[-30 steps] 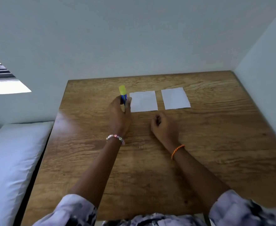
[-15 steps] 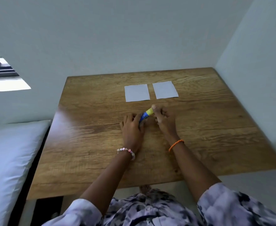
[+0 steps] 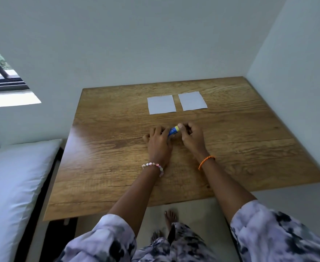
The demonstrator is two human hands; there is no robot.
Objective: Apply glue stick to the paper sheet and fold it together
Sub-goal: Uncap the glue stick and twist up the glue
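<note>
Two small white paper sheets lie side by side at the far middle of the wooden table [image 3: 108,167]: the left sheet [image 3: 161,104] and the right sheet [image 3: 192,100]. Nearer to me, a blue glue stick [image 3: 173,131] with a yellow cap lies tilted between my hands. My left hand [image 3: 158,141] grips its blue body. My right hand [image 3: 192,136] pinches the yellow cap end with thumb and fingers. Both hands rest low over the table, well short of the sheets.
The table stands in a corner, with a wall behind it and a wall on its right. A white pillow [image 3: 13,186] lies on a bed to the left. A window [image 3: 0,72] is at the upper left. My bare foot [image 3: 170,217] shows below the table's near edge.
One second ago my left hand held the glue stick upright beside the left sheet. It has since brought the stick toward me, and my right hand has closed on the cap.
</note>
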